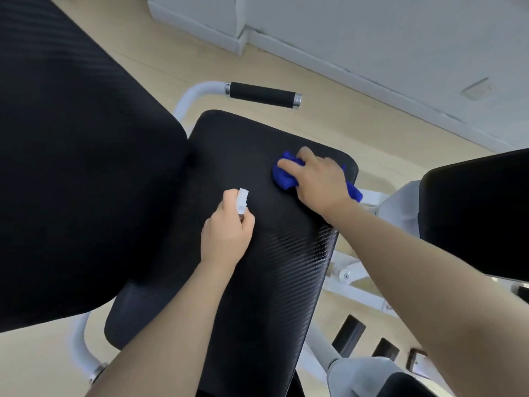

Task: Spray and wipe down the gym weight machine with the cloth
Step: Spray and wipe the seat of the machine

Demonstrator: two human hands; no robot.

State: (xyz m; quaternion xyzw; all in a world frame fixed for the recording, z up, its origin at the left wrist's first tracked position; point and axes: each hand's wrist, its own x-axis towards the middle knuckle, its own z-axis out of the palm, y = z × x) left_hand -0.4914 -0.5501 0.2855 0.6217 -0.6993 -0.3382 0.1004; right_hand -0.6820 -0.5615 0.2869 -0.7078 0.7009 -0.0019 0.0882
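A black padded seat [246, 156] of the weight machine fills the middle of the head view. My right hand [320, 181] grips a bunched blue cloth [283, 176] and presses it onto the seat near its far right corner. My left hand [226, 233] hovers over the seat's middle and holds a small white spray bottle [242, 200], whose nozzle head sticks out above my fingers. The bottle's body is hidden inside my fist.
A large black back pad [80, 167] lies at the left. A white frame tube with a black foam handle [263, 94] sits beyond the seat. Another black pad [481, 213] is at the right, with white frame parts [355, 285] and black rollers [349, 333] below. Wooden floor and white wall surround.
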